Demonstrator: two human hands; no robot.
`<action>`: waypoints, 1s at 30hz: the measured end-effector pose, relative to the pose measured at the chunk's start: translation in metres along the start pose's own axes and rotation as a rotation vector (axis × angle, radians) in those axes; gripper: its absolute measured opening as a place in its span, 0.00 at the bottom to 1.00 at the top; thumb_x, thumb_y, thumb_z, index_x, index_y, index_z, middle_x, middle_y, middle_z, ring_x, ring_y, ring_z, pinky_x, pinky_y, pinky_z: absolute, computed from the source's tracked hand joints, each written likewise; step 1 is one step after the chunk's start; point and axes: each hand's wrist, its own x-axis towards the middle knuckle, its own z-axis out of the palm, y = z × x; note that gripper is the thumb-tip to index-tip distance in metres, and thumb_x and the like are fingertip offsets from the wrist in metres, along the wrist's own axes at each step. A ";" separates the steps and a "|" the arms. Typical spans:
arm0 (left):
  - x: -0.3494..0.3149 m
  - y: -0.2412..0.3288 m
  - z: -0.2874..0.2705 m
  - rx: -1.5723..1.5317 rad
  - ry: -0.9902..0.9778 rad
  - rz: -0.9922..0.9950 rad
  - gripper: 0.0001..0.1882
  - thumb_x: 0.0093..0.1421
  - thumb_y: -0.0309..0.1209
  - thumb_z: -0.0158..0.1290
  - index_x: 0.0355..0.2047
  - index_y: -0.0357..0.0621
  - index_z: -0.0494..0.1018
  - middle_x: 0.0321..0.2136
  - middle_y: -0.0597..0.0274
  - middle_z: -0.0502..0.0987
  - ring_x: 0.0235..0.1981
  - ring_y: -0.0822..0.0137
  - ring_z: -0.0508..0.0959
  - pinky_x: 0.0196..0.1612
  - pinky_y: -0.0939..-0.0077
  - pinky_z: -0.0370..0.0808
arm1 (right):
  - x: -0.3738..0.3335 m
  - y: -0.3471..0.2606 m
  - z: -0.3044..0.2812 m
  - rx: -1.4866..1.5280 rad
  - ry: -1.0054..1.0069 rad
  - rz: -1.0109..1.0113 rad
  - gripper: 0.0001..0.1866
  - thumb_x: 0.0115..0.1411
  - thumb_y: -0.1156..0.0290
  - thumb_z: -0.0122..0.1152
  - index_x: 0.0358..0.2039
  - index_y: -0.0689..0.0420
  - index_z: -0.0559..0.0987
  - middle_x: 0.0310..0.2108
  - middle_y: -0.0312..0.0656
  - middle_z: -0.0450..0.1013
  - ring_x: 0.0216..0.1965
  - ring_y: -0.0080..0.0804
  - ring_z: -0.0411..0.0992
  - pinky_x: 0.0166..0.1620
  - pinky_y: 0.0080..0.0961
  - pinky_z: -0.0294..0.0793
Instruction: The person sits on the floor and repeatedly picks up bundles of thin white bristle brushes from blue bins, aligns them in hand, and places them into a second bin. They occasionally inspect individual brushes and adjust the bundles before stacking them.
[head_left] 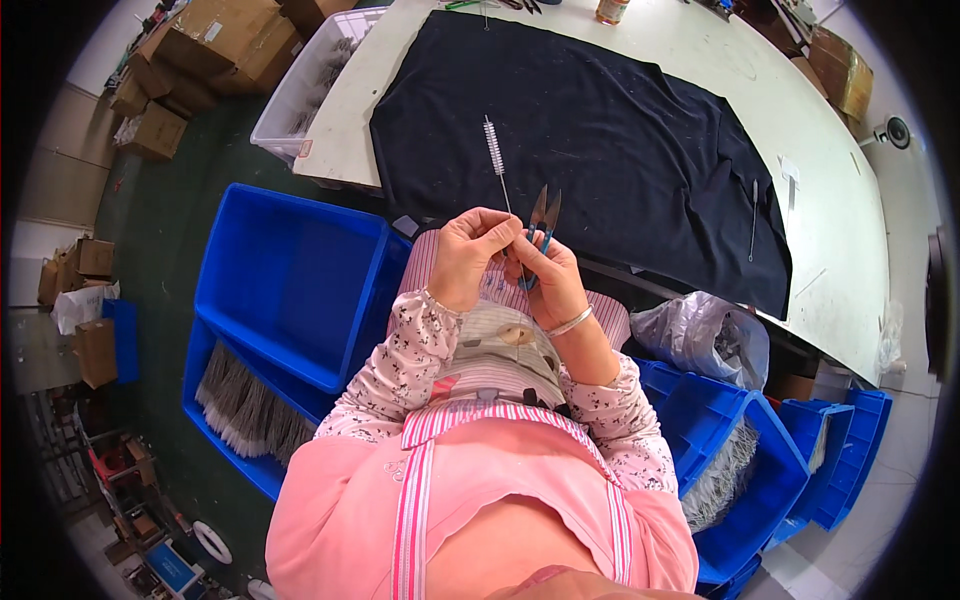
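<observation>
My left hand [466,258] is closed, pinching the thin wire stem of a small twisted-wire brush [494,148]. The brush points up and away from me, its white bristles at the far end. In my right hand [562,288] is a pair of thread snips [545,210] with blue handles, blades pointing away and slightly apart. The fingertips of both hands meet around the lower end of the brush stem, which they hide. Beyond the hands a black cloth [570,120] covers part of the table. Another thin wire brush [754,222] lies on its right side.
On my left stand a blue bin [290,215] and a lower blue bin holding grey bristly bundles [245,400]. A white crate [268,118] stands by the table [340,130]. At my right are a plastic bag [705,335] and blue bins [790,455] with more bristly pieces.
</observation>
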 end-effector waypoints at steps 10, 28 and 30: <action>0.008 0.001 -0.048 -0.198 0.356 0.099 0.10 0.51 0.30 0.60 0.30 0.37 0.73 0.21 0.65 0.73 0.18 0.77 0.70 0.18 0.84 0.65 | -0.029 0.026 0.012 -0.694 0.034 -0.016 0.09 0.57 0.72 0.58 0.32 0.66 0.76 0.19 0.29 0.63 0.20 0.15 0.58 0.24 0.13 0.56; -0.107 -0.003 -0.219 -0.686 0.846 0.409 0.08 0.57 0.29 0.56 0.31 0.41 0.68 0.20 0.65 0.72 0.17 0.75 0.71 0.19 0.82 0.70 | 0.143 -0.066 -0.073 -2.356 0.258 -0.836 0.21 0.56 0.55 0.58 0.41 0.60 0.79 0.40 0.49 0.74 0.41 0.46 0.72 0.45 0.38 0.72; -0.109 -0.005 -0.221 -0.692 0.853 0.474 0.07 0.57 0.28 0.56 0.31 0.40 0.68 0.20 0.63 0.72 0.17 0.74 0.72 0.19 0.81 0.71 | 0.136 -0.039 -0.028 -2.061 -0.027 -0.843 0.17 0.58 0.60 0.58 0.40 0.61 0.79 0.38 0.47 0.76 0.37 0.39 0.74 0.41 0.33 0.73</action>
